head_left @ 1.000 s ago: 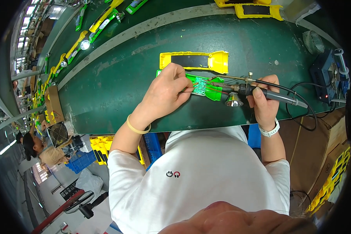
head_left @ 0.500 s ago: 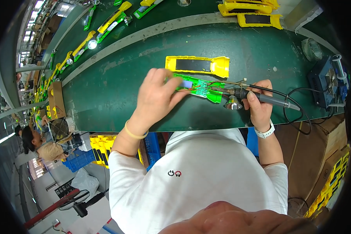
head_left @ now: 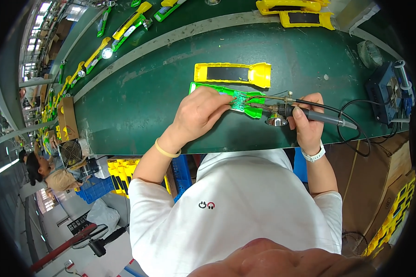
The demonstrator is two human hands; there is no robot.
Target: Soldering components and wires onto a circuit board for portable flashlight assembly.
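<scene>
A green flashlight housing half lies open-side up on the bench, with a green circuit board inside it. My left hand covers its left part, thumb and fingertips pinched together at the board's left edge; what they hold is hidden. My right hand grips a soldering iron with a thin feed tube clamped along it, its tip pointing left onto the board. Below the iron's front end rests a shiny reflector cup. Just behind the green half lies a yellow housing half with a dark panel.
A blue soldering station stands at the right, its cable looping to the iron. Yellow housings lie at the back right. Beyond a grey rail, several green and yellow flashlights form a row. Another person sits far left.
My left hand has moved right and lowered onto the green half, its fingertips now at the board and covering the blue-violet part seen before. The right hand with the iron has barely moved.
</scene>
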